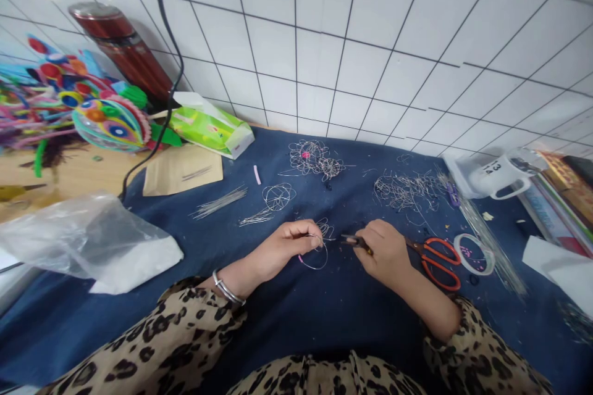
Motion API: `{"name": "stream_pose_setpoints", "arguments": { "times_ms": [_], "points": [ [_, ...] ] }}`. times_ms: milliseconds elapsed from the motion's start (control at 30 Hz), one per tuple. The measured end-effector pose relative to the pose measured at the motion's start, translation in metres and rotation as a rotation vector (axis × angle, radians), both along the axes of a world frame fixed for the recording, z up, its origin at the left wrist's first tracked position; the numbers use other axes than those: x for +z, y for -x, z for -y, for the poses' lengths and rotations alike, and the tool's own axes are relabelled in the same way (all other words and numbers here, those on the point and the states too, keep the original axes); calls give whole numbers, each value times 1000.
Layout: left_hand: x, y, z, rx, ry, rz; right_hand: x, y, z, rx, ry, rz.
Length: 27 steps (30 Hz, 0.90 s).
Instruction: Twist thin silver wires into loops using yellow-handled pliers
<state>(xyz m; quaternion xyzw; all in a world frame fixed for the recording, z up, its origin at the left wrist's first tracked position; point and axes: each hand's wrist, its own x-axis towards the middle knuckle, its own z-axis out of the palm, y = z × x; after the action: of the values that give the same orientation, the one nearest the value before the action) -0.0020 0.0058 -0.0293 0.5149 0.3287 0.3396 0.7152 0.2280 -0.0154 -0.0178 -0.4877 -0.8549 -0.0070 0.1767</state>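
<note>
Between thumb and fingers, my left hand (290, 241) pinches a thin wire loop (319, 266) that hangs down in a ring and has a small pink bit on its left side. More looped wire (325, 227) shows just behind the fingertips. My right hand (383, 250) is closed around a pair of pliers (353, 240), whose dark jaws point left toward the wire, a small gap away. Orange-handled scissors (441, 264) lie just right of my right hand. A flower-shaped wire piece (278, 197) rests beyond my left hand.
Behind lie tangled wires (310, 157) and a scrap-wire heap (405, 190). Straight wires (220, 202) lie left, near a plastic bag (92, 241). At right are a round dish of pink beads (486, 262), long wires (503, 253) and a white mug (503, 176). A cord (162, 24) hangs left.
</note>
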Motion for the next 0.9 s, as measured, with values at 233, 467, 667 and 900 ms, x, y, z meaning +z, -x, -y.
{"name": "stream_pose_setpoints", "arguments": {
  "times_ms": [233,467,667,900],
  "points": [
    [1,0,2,-83,21,-15,-2,6,0,40,64,54],
    [0,0,3,-102,27,-12,3,13,8,76,102,78],
    [1,-1,2,-108,56,-13,5,12,8,55,72,86],
    [-3,-2,1,-40,89,-18,6,5,4,60,111,57]
  ]
}}
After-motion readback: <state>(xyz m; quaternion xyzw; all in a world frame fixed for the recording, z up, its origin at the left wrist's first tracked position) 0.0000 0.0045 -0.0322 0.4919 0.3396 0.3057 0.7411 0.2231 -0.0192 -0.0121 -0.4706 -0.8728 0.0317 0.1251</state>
